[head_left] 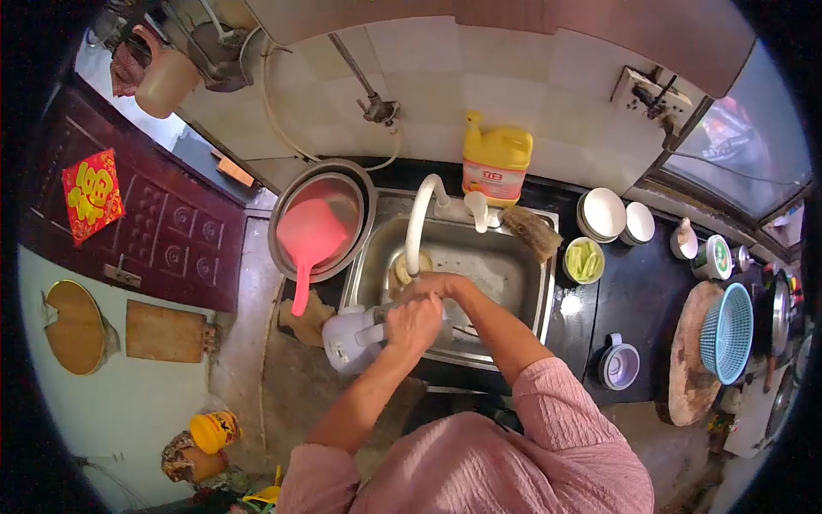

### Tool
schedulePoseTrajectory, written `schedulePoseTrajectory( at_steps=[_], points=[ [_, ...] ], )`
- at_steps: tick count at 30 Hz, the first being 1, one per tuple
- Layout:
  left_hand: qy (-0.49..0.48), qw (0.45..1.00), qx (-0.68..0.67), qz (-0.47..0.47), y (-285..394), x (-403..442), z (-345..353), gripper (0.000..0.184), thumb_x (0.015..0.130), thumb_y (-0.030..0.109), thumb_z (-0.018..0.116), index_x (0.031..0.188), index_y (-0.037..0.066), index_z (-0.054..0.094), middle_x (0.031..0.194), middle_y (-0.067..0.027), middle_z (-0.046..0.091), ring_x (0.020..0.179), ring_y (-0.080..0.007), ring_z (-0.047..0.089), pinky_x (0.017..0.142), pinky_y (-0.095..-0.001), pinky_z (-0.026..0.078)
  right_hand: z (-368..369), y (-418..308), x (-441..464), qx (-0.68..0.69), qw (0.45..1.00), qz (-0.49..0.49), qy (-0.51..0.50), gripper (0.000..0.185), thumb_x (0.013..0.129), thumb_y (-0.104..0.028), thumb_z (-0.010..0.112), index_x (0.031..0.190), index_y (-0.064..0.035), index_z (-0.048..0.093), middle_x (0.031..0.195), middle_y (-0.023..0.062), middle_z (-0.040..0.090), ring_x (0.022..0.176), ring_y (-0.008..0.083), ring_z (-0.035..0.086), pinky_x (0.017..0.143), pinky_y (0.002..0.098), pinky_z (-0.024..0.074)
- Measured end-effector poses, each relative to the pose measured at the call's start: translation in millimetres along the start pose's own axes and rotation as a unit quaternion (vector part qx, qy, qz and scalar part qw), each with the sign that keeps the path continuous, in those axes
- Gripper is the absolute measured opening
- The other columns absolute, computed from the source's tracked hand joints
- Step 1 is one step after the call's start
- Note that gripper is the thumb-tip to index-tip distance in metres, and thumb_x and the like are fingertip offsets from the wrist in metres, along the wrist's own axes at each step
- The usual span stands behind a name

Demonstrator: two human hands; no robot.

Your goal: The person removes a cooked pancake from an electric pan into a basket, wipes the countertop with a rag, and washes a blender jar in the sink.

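Observation:
My left hand (413,325) is closed over the near left part of the sink (548,283), fingers curled round something I cannot make out. Just left of it, a pale lilac jug-like container (342,347) with a handle leans at the sink's left edge. Close against the left hand, my right hand (435,286) bends down under the white faucet (417,223); its fingers are blurred and partly hidden. A small round light-coloured thing (401,271) lies in the basin behind the hands.
A pink ladle (310,231) rests in stacked metal basins (363,184) at the left. Behind the sink stands a yellow detergent jug (497,158). White bowls (604,212), a bowl of green slices (585,259), a lilac cup (618,367) and a blue basket (728,334) occupy the right counter.

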State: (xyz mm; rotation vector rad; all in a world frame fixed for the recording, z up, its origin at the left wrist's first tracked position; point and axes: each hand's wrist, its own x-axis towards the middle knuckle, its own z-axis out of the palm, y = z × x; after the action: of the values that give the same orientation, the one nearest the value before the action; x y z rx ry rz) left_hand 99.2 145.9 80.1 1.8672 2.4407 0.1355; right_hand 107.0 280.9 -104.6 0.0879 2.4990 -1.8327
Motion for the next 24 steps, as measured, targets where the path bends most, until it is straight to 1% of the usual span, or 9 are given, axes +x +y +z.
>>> schedulePoseTrajectory(
  at_steps=[2,4,7,8,10,13,16,22,24],
  points=[
    [0.016,1.0,-0.007,-0.009,-1,5,4,0.043,0.09,0.025,0.045,0.059,0.003,0.065,0.062,-0.0209,0.063,0.058,-0.0372,0.064,0.058,-0.0469,0.052,-1,-7,-6,0.117,0.993,-0.004,0.034,0.03,0.082,-0.024,0.059,0.1,-0.0017,0.069,0.099,0.0056,0.067,0.097,0.0142,0.058,0.091,0.0281,0.042],
    [0.022,0.999,-0.028,-0.011,-2,7,6,0.042,0.09,0.025,0.043,0.063,0.002,0.065,0.065,-0.0212,0.064,0.061,-0.0378,0.065,0.06,-0.0482,0.052,-27,-88,-46,0.262,0.957,0.096,0.076,0.029,0.083,-0.023,0.059,0.1,-0.0014,0.069,0.098,0.0058,0.067,0.094,0.0134,0.058,0.089,0.0282,0.0428],
    [-0.005,0.999,-0.051,-0.005,3,14,-3,0.042,0.091,0.024,0.041,0.067,0.0,0.066,0.071,-0.0221,0.065,0.067,-0.0384,0.065,0.063,-0.0492,0.052,-20,-46,-55,0.105,0.983,0.061,0.135,0.03,0.084,-0.027,0.057,0.101,-0.0047,0.067,0.092,0.0071,0.067,0.085,0.0165,0.058,0.081,0.0304,0.0451],
    [-0.022,0.998,-0.055,0.0,4,15,-6,0.042,0.091,0.024,0.041,0.068,0.0,0.066,0.073,-0.0225,0.065,0.069,-0.0385,0.066,0.064,-0.0494,0.052,-14,-48,-58,0.152,0.972,0.067,0.168,0.03,0.085,-0.027,0.056,0.099,-0.0034,0.067,0.09,0.0066,0.067,0.084,0.016,0.058,0.08,0.0305,0.0453],
    [-0.034,0.998,-0.056,-0.008,3,23,0,0.04,0.091,0.024,0.04,0.072,0.0,0.066,0.075,-0.0232,0.065,0.071,-0.0389,0.066,0.066,-0.0494,0.052,-2,-52,-67,0.244,0.938,0.077,0.234,0.03,0.087,-0.027,0.054,0.095,-0.001,0.067,0.085,0.0056,0.066,0.081,0.0148,0.058,0.078,0.0306,0.0457],
    [-0.057,0.998,-0.026,-0.004,-1,35,2,0.038,0.092,0.024,0.038,0.081,0.0,0.065,0.079,-0.0235,0.065,0.073,-0.0395,0.065,0.066,-0.0495,0.052,10,-82,-74,0.28,0.846,0.136,0.433,0.03,0.09,-0.028,0.051,0.096,-0.0023,0.065,0.081,0.0048,0.064,0.071,0.0159,0.059,0.068,0.0306,0.0474],
    [-0.089,0.996,-0.014,-0.02,2,42,-1,0.035,0.092,0.024,0.037,0.086,0.003,0.064,0.081,-0.0236,0.066,0.076,-0.039,0.066,0.068,-0.0496,0.052,26,-102,-82,0.362,0.764,0.207,0.493,0.038,0.089,-0.034,0.052,0.112,-0.0038,0.057,0.088,0.0114,0.064,0.076,0.0195,0.06,0.068,0.0339,0.0491],
    [-0.118,0.993,0.013,0.019,5,41,-1,0.036,0.093,0.033,0.039,0.091,0.004,0.061,0.094,-0.0237,0.064,0.086,-0.0384,0.064,0.073,-0.0481,0.052,25,-96,-84,0.597,0.712,0.175,0.327,0.042,0.09,-0.038,0.045,0.118,-0.0085,0.055,0.096,0.0103,0.062,0.078,0.0217,0.06,0.065,0.0373,0.0496],
    [-0.111,0.991,0.019,0.066,-2,39,5,0.037,0.092,0.036,0.041,0.094,0.005,0.06,0.098,-0.0226,0.064,0.087,-0.0386,0.063,0.073,-0.0482,0.051,27,-84,-74,0.553,0.749,0.132,0.34,0.036,0.089,-0.033,0.045,0.112,-0.0085,0.059,0.096,0.01,0.063,0.082,0.0212,0.06,0.066,0.0385,0.0497]
  ],
)
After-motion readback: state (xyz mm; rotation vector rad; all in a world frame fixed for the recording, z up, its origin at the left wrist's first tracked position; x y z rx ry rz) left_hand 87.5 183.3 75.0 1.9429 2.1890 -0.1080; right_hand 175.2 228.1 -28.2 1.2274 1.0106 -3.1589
